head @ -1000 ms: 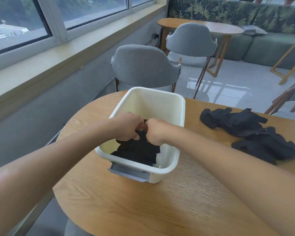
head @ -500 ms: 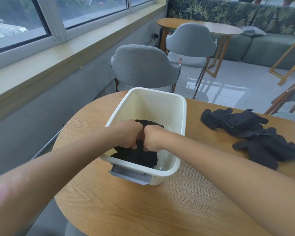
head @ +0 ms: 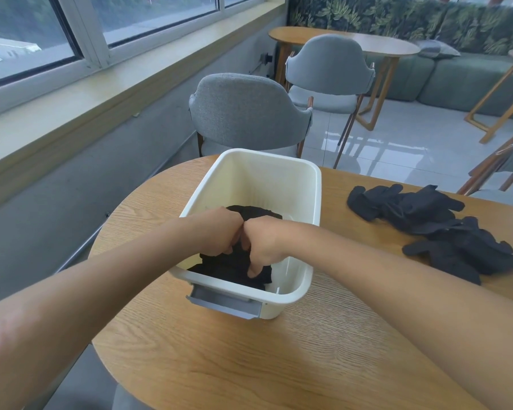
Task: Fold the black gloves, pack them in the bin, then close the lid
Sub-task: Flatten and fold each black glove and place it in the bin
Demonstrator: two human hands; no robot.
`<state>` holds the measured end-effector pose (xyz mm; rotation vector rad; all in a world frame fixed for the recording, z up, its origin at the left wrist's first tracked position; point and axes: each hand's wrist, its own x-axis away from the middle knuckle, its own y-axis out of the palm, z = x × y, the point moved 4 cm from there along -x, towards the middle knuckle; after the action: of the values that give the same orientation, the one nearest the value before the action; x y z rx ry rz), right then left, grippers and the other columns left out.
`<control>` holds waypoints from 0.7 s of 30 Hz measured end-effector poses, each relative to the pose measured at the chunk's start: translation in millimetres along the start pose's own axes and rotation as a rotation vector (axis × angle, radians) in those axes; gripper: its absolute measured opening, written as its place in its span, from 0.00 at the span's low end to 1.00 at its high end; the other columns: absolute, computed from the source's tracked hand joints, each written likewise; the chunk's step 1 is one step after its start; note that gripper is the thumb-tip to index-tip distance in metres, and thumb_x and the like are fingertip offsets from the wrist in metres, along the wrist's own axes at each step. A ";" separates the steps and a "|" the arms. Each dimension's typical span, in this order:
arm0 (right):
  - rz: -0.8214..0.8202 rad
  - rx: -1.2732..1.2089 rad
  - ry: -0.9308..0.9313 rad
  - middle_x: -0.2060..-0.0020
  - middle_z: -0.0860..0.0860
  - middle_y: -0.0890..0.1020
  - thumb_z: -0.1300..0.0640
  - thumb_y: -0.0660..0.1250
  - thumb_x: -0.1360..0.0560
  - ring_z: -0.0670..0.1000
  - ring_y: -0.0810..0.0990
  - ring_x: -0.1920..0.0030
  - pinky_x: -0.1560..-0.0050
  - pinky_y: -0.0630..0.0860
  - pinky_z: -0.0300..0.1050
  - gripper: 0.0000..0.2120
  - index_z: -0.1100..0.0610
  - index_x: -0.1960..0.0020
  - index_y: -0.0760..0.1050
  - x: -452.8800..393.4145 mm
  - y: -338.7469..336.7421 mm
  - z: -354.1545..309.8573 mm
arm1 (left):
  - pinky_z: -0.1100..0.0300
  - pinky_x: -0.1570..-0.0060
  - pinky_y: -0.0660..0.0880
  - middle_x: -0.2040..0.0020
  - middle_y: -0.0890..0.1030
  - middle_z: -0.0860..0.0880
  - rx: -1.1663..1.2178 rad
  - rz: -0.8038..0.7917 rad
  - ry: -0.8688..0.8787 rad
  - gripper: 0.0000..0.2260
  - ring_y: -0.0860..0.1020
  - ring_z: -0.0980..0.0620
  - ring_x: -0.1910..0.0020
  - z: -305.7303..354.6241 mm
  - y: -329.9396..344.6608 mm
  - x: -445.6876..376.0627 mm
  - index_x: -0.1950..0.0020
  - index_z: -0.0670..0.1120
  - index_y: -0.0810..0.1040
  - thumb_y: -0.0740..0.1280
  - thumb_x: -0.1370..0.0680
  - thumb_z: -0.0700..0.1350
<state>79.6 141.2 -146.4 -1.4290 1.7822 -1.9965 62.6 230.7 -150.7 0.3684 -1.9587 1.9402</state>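
Folded black gloves (head: pixel 234 269) inside cream bin (head: pixel 316 202), near its front wall. Left hand (head: pixel 219 229) and right hand (head: pixel 264 241) touch knuckle to knuckle, fingers curled into fabric. Loose glove pile (head: pixel 444 226) lies right of bin on wooden table (head: pixel 249 359). Grey chair (head: pixel 243 110) behind.

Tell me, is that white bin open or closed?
Open. The white bin has no lid on it, and both hands reach inside, onto black gloves.

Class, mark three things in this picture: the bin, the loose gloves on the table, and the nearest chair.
bin (head: pixel 317 202): head view, bare right wall.
loose gloves (head: pixel 444 226): head view, middle of the pile.
chair (head: pixel 243 113): head view, centre of the grey backrest.
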 end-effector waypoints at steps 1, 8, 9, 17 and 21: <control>0.010 0.022 -0.006 0.45 0.54 0.82 0.50 0.78 0.30 0.56 0.81 0.47 0.47 0.80 0.48 0.27 0.59 0.35 0.76 1.2 1.0 -1.6 | 0.59 0.55 0.68 0.62 0.70 0.54 -0.001 -0.004 -0.001 0.04 0.73 0.50 0.55 -0.6 0.6 -0.5 0.46 0.45 0.78 0.67 0.20 0.41; 0.196 0.100 -0.011 0.65 0.52 0.73 0.66 0.66 0.28 0.52 0.73 0.67 0.69 0.71 0.44 0.11 0.55 0.64 0.67 8.0 2.9 -4.6 | 0.59 0.58 0.67 0.63 0.73 0.50 -0.019 0.005 -0.023 0.02 0.74 0.49 0.58 -2.6 3.4 -2.7 0.51 0.42 0.77 0.65 0.20 0.39; 0.212 0.121 -0.016 0.65 0.52 0.71 0.67 0.66 0.28 0.52 0.72 0.67 0.68 0.70 0.44 0.14 0.54 0.65 0.64 10.3 3.5 -5.6 | 0.59 0.58 0.68 0.63 0.73 0.50 -0.016 0.005 -0.024 0.03 0.75 0.49 0.58 -2.8 3.4 -3.0 0.50 0.42 0.78 0.65 0.20 0.39; 0.170 0.096 -0.047 0.66 0.52 0.73 0.65 0.65 0.28 0.53 0.73 0.67 0.68 0.69 0.43 0.11 0.54 0.65 0.69 13.4 6.1 -9.3 | 0.59 0.56 0.68 0.55 0.78 0.48 -0.022 -0.014 0.010 0.03 0.76 0.50 0.55 -0.2 5.2 0.0 0.51 0.45 0.75 0.69 0.22 0.41; 0.032 0.051 -0.044 0.57 0.56 0.83 0.64 0.68 0.29 0.54 0.77 0.61 0.65 0.73 0.44 0.07 0.60 0.52 0.82 8.2 11.1 -4.4 | 0.60 0.56 0.68 0.51 0.80 0.47 0.010 -0.079 0.023 0.06 0.75 0.49 0.54 1.0 6.9 3.1 0.46 0.43 0.80 0.71 0.23 0.42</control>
<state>66.8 135.9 -150.4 -1.4091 1.7133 -1.9646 56.8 230.0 -155.6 0.4173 -1.8913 1.8979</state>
